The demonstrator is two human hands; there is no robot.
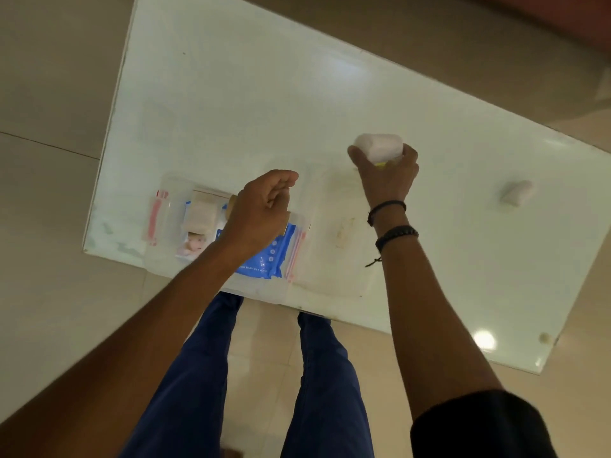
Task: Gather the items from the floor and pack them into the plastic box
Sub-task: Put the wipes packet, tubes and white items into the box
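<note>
Your right hand (386,175) is closed around a white roll (380,147), fingers wrapped on its near end, holding it just above the desk (231,94) to the right of the plastic box (172,256). The roll looks like soft bandage or cotton wadding: light, squashy, not fragile, and unlikely to slip. A loose grip round the middle should be enough; squeezing hard would only flatten it. A yellow bit shows under your palm, too small to tell what it is.

Your left hand (261,209) hangs over the box with the fingers curled narrow; it seems to hold nothing, though the far side of the palm is hidden.

The box sits at the near left edge of the desk, clear-walled with pinkish clips at its left and right ends. Inside lie a blue wet-wipes pack (264,256) and a pale flat packet (201,213) beside it, so free room is probably tight and the roll may need to go on top.

A second white roll (516,192) lies well apart at the far right. A clear flat sheet (334,259), possibly the lid, lies between box and right hand; carry the roll over it. Your own left hand is what blocks the opening.
</note>
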